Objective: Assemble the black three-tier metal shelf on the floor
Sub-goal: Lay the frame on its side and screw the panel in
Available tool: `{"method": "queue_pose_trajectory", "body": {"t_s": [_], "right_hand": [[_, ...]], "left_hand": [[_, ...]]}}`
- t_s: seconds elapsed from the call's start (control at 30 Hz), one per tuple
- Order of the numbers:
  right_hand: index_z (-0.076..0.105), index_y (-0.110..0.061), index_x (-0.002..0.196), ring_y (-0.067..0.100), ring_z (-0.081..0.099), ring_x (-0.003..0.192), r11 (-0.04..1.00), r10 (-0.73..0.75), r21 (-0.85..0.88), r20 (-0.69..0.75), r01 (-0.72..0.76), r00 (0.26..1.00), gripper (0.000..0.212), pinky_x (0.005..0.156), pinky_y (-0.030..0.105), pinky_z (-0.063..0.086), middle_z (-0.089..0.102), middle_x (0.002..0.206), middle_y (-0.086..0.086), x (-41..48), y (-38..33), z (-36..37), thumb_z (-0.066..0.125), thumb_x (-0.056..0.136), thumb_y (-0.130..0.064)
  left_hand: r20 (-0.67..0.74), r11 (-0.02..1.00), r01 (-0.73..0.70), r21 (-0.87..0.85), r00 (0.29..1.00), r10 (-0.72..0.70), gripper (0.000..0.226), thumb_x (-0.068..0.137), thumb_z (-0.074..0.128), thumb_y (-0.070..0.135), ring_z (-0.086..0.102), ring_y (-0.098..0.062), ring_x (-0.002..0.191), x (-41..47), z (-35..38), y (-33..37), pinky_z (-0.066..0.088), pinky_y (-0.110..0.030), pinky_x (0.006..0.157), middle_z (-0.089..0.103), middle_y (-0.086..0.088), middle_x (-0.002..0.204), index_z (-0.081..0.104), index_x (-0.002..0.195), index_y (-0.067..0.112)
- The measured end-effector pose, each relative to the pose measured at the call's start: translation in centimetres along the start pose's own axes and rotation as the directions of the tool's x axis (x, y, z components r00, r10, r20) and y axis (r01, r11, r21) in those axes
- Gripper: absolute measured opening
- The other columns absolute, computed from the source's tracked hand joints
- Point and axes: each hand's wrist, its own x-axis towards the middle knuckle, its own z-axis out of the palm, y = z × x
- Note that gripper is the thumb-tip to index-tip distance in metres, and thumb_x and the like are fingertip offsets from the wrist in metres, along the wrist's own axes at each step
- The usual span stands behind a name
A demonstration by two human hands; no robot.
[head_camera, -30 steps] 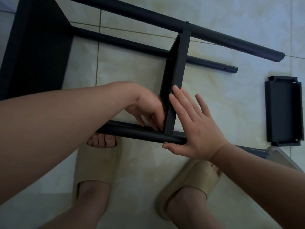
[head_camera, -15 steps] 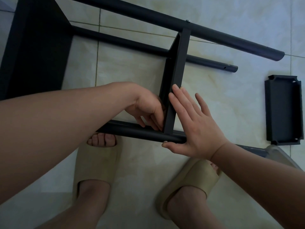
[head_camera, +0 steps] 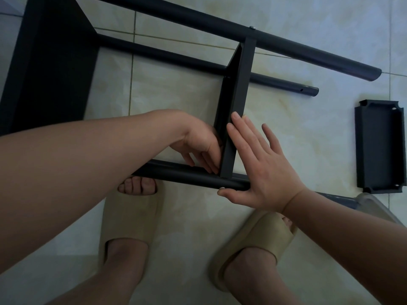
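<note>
- Two feet in tan slippers (head_camera: 130, 216) stand on the tiled floor (head_camera: 176, 100).
- Just past the toes, the near pole (head_camera: 187, 176) lies across.
- The right hand (head_camera: 262, 172) is spread flat. Its fingers press on the outer side of the middle tray (head_camera: 240, 84), and its thumb is by a small screw (head_camera: 222, 188) on the near pole.
- The left hand (head_camera: 198, 142) is on the inner side of that tray. Its fingers point down into the corner by the pole. I cannot tell if they pinch anything.
- The black shelf (head_camera: 154, 53) lies on its side on the floor. The middle tray runs from the near pole to the far poles (head_camera: 220, 20).
- A loose tray (head_camera: 380, 146) lies flat on the floor, well apart on the right.
</note>
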Motion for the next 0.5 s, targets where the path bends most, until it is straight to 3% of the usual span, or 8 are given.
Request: {"method": "queue_pose_trajectory", "body": {"t_s": [0.27, 0.5], "right_hand": [[0.016, -0.005, 0.161, 0.027, 0.007, 0.157, 1.000, -0.006, -0.003, -0.006, 0.006, 1.000, 0.111, 0.121, 0.062, 0.018, 0.008, 0.170, 0.011, 0.01, 0.06, 0.08, 0.049, 0.084, -0.078], [0.016, -0.006, 0.161, 0.027, 0.006, 0.157, 1.000, -0.003, 0.006, -0.007, 0.003, 1.000, 0.110, 0.122, 0.062, 0.018, 0.008, 0.170, 0.011, 0.00, 0.03, 0.05, 0.048, 0.084, -0.077]], "left_hand": [[0.022, 0.999, 0.006, -0.041, 1.000, -0.005, 0.030, 0.091, 0.066, 0.010, 0.067, -0.014, 0.114, 0.06, -0.08, -0.06, 0.038, -0.051, 0.113, 0.075, -0.001, 0.116, 0.068, 0.121, 0.013], [0.038, 0.997, 0.052, 0.055, 0.998, -0.054, 0.019, 0.091, 0.068, 0.028, 0.065, -0.009, 0.113, -0.40, -0.60, 0.11, 0.031, -0.052, 0.115, 0.077, 0.010, 0.105, 0.070, 0.110, 0.027]]}}
